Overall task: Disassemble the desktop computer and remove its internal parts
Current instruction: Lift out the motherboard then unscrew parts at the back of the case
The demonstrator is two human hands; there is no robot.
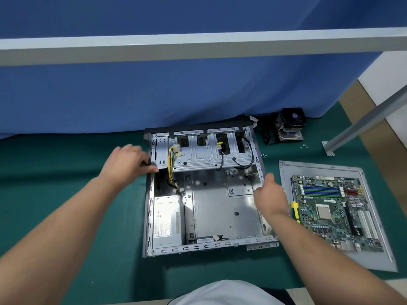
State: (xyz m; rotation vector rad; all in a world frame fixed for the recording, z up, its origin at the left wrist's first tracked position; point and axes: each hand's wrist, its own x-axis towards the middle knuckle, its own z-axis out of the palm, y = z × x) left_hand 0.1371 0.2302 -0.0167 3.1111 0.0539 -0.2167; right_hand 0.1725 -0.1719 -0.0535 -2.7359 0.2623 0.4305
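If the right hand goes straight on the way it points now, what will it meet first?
Probably the case's right wall: the right hand already grips its rim, thumb pointing away from the person along it. Beyond lie small loose screws on the mat, though depth is unclear.

Bright, even light is falling from overhead; wide-angle distortion is bending edges at twelve o'clock; shadows are staying soft.

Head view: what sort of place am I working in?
Likely an office-style workbench: a green mat under the open computer case, a blue partition behind, the removed motherboard alongside.
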